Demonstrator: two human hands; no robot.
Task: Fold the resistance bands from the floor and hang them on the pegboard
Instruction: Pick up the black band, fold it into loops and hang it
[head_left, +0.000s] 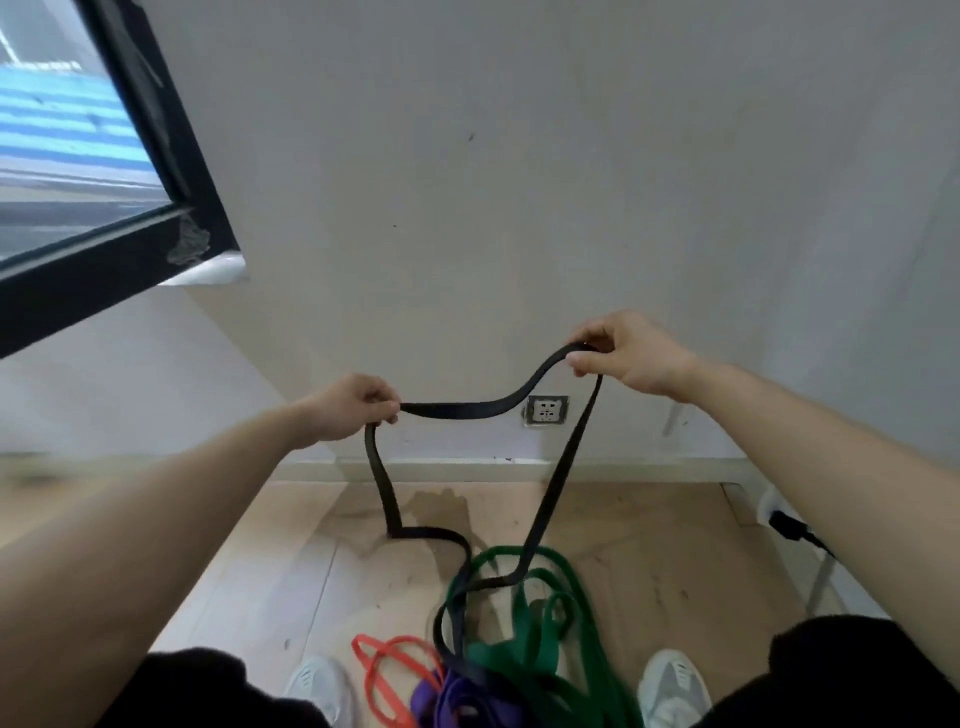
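A long black resistance band (467, 410) stretches between my two hands in front of the wall. My left hand (353, 408) pinches one part of it at chest height. My right hand (623, 353) pinches another part, a little higher. The rest of the black band hangs down in two strands to the wooden floor. On the floor between my feet lie a green band (540, 623), a purple band (467, 701) and a red band (384, 675), tangled together. No pegboard is in view.
A grey wall with a power socket (545, 410) faces me. A dark-framed window (156, 156) is at the upper left. A black plug with a cable (789, 527) sits at the right by the skirting. My shoes (670, 686) flank the pile.
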